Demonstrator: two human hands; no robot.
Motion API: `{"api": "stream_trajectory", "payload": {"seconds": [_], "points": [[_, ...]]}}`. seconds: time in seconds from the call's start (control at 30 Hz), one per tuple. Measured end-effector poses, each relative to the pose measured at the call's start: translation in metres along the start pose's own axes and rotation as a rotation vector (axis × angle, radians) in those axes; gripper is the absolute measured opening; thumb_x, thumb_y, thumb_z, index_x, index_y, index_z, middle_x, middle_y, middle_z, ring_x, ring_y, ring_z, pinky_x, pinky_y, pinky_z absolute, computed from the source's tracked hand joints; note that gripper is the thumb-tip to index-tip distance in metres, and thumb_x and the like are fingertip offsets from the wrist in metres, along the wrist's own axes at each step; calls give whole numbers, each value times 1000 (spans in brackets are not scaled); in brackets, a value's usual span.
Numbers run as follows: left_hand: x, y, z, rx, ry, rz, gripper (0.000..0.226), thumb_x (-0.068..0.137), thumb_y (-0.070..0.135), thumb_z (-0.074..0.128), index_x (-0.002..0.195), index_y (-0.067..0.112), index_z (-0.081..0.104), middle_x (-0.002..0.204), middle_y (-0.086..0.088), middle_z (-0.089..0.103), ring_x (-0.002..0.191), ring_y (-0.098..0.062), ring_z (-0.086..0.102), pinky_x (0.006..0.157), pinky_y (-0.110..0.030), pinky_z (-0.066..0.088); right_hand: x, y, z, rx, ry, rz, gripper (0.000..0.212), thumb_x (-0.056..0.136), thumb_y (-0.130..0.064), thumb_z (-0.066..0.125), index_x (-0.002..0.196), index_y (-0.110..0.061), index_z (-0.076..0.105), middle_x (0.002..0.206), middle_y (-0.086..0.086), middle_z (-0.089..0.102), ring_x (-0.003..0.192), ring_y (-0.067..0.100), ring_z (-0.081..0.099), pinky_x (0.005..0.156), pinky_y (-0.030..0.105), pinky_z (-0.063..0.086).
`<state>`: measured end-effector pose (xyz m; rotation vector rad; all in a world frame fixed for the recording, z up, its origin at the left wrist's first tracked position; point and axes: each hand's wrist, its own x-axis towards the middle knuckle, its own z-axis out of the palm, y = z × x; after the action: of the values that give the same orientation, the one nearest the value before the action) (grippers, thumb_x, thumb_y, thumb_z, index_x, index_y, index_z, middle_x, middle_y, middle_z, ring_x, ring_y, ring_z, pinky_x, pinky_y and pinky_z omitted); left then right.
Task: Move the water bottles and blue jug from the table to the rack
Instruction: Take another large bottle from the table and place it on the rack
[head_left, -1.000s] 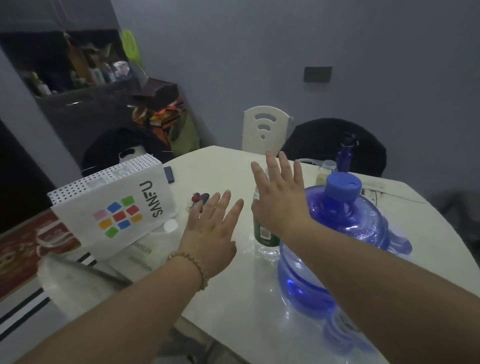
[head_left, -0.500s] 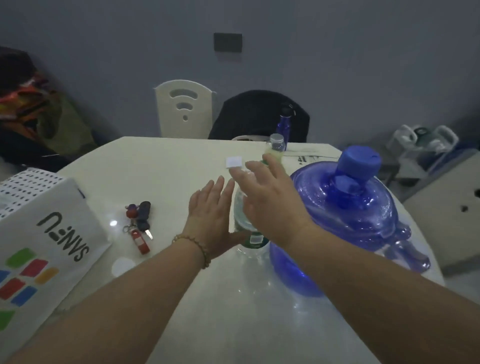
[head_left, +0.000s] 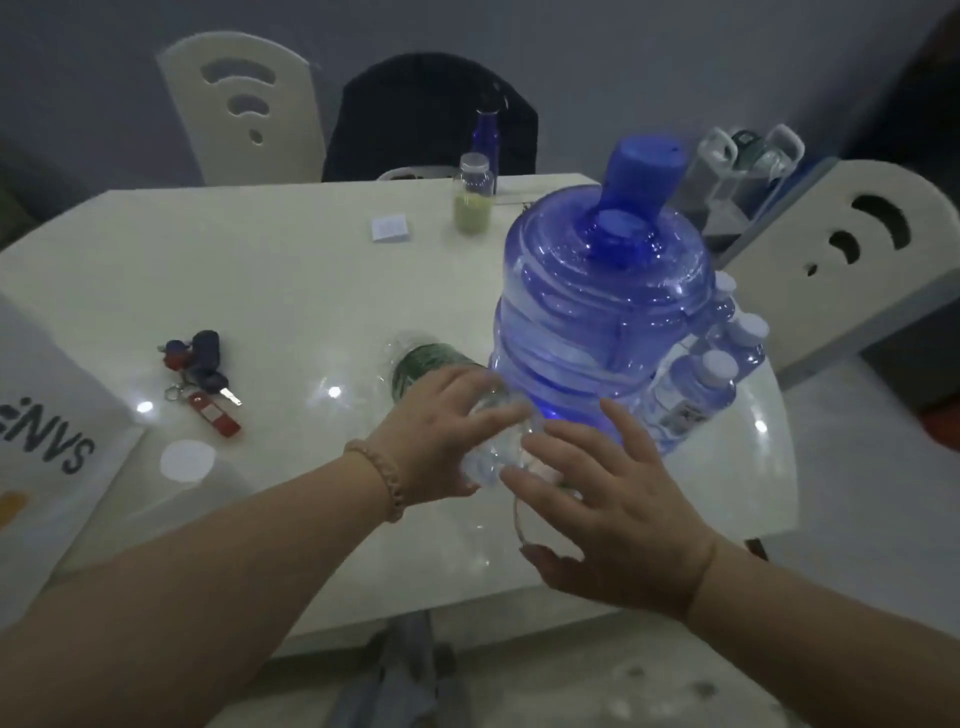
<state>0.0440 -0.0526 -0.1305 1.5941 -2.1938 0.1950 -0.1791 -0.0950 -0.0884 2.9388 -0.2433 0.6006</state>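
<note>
A clear water bottle with a green label lies tilted over the white table, its base pointing away from me. My left hand is closed around its middle. My right hand hovers at the bottle's near end, fingers spread, holding nothing. The big blue jug with a blue cap stands upright just right of the bottle. Several small capped water bottles stand behind the jug near the table's right edge. A slim dark blue bottle stands at the far edge.
A jar of yellowish stuff and a small white pad sit at the back. Keys lie to the left, next to a white box. Chairs ring the table. Pale handled containers on a shelf sit back right.
The green-label bottle stood upright between my hands; now my left hand grips it and has tipped it over toward me. My right hand has dropped lower, and the view has swung right.
</note>
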Motion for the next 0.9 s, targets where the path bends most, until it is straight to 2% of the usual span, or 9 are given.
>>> {"api": "stream_trajectory", "payload": {"seconds": [0.1, 0.2, 0.33, 0.4, 0.57, 0.7, 0.77, 0.83, 0.9], "points": [[-15, 27, 16, 127, -184, 40, 95, 49, 34, 83, 131, 29, 37, 124, -16, 55, 110, -36, 51, 89, -49, 43, -28, -10, 7, 59, -212, 213, 87, 79, -60, 56, 147, -18, 22, 150, 16, 30, 137, 37, 29, 104, 64, 30], [-15, 53, 37, 144, -258, -88, 97, 39, 32, 86, 127, 23, 46, 120, -12, 58, 107, -34, 54, 88, -47, 44, -39, -16, 25, 33, -393, 364, 110, 72, -60, 66, 149, -11, 4, 155, 21, 14, 139, 43, 19, 103, 65, 29], [-6, 76, 63, 109, -263, -222, 83, 47, 29, 84, 123, 14, 54, 121, -6, 58, 112, -28, 50, 97, -43, 38, -53, -15, 60, 141, -569, 471, 123, 79, -55, 63, 134, -17, -41, 155, 15, -22, 143, 37, -6, 112, 54, 9], [-5, 81, 75, 143, -287, -224, 84, 52, 30, 82, 128, 12, 50, 124, -5, 54, 116, -26, 46, 103, -41, 32, -59, -14, 75, 224, -593, 523, 126, 81, -52, 64, 126, -20, -49, 153, 11, -29, 143, 32, -14, 114, 48, 4], [-2, 77, 86, 140, -367, -241, 101, 67, 45, 75, 145, 10, 22, 145, -6, 33, 134, -23, 24, 114, -36, 8, -59, -11, 84, 266, -541, 555, 136, 70, -45, 77, 134, -25, -41, 158, 14, -2, 144, 33, 5, 115, 49, 14], [-9, 51, 63, 163, -400, -161, 111, 61, 63, 73, 145, 14, 20, 150, -8, 29, 139, -25, 19, 114, -41, 3, -49, -3, 81, 121, -437, 545, 127, 57, -48, 83, 148, -18, 0, 142, 16, 39, 128, 36, 40, 108, 57, 24], [-20, 23, 46, 302, -440, -160, 119, 53, 75, 68, 145, 25, 13, 154, -8, 19, 140, -30, 11, 113, -53, 0, -40, 0, 85, 102, -443, 547, 124, 59, -54, 80, 148, -19, 0, 146, 15, 33, 134, 36, 31, 110, 56, 20], [-31, -9, 32, 409, -541, -204, 127, 48, 80, 65, 145, 34, -3, 156, -8, 5, 140, -36, -2, 109, -60, -4, -29, 1, 94, 130, -487, 522, 122, 66, -58, 74, 147, -26, -12, 155, 12, 11, 142, 34, 11, 114, 51, 14], [-39, -29, 28, 431, -599, -237, 133, 47, 78, 69, 143, 37, -13, 156, -11, 1, 139, -41, -3, 108, -62, 0, -21, 1, 102, 148, -519, 533, 121, 65, -57, 75, 146, -27, -11, 154, 12, 12, 139, 33, 18, 112, 49, 24]]}}
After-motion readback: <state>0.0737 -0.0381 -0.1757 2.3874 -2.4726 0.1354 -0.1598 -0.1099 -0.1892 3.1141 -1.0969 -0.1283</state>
